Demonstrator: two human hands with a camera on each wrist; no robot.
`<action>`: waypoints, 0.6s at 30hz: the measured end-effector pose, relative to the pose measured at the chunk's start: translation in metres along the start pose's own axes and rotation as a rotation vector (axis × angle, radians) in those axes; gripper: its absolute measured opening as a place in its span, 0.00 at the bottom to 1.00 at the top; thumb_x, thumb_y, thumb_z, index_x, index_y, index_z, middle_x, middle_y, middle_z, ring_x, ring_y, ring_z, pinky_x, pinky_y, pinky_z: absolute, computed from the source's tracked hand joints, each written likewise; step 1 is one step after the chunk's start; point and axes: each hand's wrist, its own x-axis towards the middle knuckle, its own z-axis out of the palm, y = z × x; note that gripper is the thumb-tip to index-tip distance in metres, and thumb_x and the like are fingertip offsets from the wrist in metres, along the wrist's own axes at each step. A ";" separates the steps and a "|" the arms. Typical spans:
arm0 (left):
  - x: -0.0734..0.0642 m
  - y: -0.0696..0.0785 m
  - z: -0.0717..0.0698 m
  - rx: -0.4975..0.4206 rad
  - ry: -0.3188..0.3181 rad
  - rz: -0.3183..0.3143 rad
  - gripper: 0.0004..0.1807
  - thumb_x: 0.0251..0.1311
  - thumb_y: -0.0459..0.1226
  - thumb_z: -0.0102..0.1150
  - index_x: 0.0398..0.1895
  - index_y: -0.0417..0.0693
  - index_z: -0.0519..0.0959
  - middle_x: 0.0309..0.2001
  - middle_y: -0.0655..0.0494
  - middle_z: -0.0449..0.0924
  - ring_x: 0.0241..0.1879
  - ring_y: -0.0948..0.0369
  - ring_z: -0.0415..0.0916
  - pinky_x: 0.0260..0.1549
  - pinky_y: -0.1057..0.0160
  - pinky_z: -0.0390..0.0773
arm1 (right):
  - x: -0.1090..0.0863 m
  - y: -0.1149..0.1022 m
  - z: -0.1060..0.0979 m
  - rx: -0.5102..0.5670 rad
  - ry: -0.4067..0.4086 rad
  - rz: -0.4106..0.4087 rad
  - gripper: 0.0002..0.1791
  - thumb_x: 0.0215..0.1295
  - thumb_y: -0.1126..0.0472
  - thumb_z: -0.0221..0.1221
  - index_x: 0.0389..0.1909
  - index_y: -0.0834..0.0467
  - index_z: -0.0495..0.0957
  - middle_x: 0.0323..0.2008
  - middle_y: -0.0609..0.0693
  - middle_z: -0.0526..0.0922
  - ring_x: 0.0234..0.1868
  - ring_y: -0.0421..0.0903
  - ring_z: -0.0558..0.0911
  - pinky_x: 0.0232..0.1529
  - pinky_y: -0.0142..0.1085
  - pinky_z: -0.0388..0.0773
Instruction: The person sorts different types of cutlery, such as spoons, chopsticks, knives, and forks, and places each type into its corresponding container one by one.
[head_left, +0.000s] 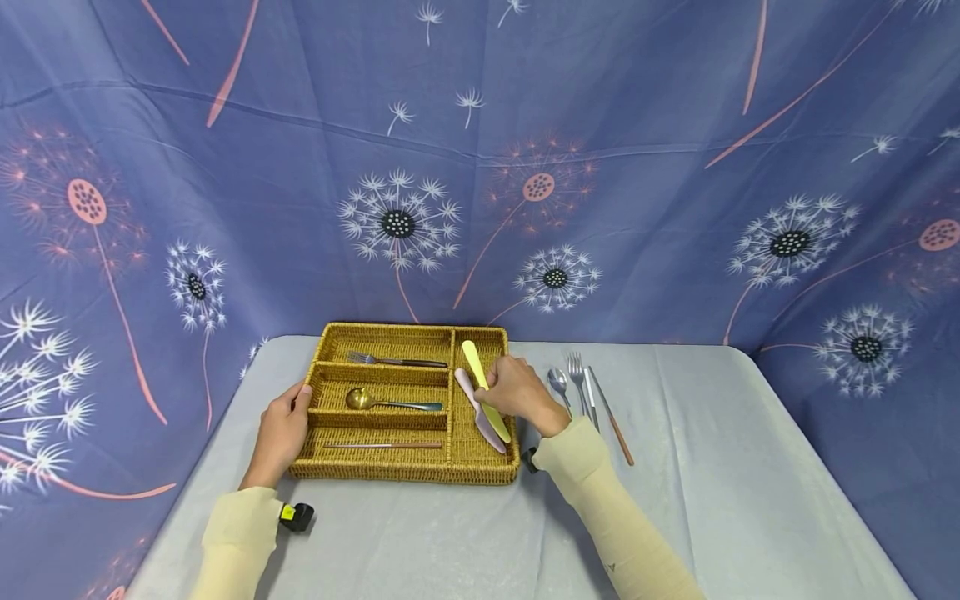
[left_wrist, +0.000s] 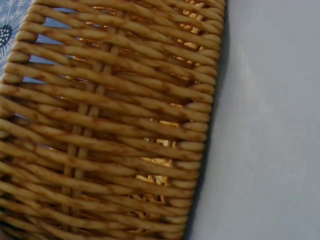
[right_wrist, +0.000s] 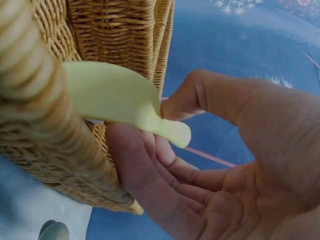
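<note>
A yellow table knife [head_left: 495, 421] is pinched between the thumb and fingers of my right hand [head_left: 517, 390], over the right-hand compartment of a wicker cutlery tray [head_left: 405, 475]. In the right wrist view the same pale yellow knife [right_wrist: 115, 95] shows close up, with the thumb on one side and fingers on the other. A lilac knife [head_left: 489, 429] lies slantwise beside it in that compartment. At the tray's left side, my left hand [head_left: 279, 433] grips the rim, thumb on top. The left wrist view shows only woven wall [left_wrist: 110, 125] and tablecloth.
The tray's left compartments hold a dark-handled fork [head_left: 397, 362], a gold-bowled spoon [head_left: 393, 403] and a slim brown-and-silver chopstick-like piece [head_left: 382, 445]. Right of the tray lie a spoon [head_left: 558, 382], a fork [head_left: 577, 371], a white-and-silver utensil [head_left: 590, 392] and a brown-ended stick [head_left: 615, 425].
</note>
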 end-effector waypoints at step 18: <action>-0.001 0.000 0.001 0.006 0.007 0.002 0.36 0.88 0.53 0.31 0.85 0.37 0.58 0.80 0.30 0.60 0.80 0.33 0.53 0.80 0.33 0.55 | -0.005 0.005 -0.002 -0.018 0.022 -0.024 0.15 0.61 0.68 0.64 0.17 0.52 0.75 0.13 0.41 0.66 0.15 0.37 0.61 0.18 0.30 0.62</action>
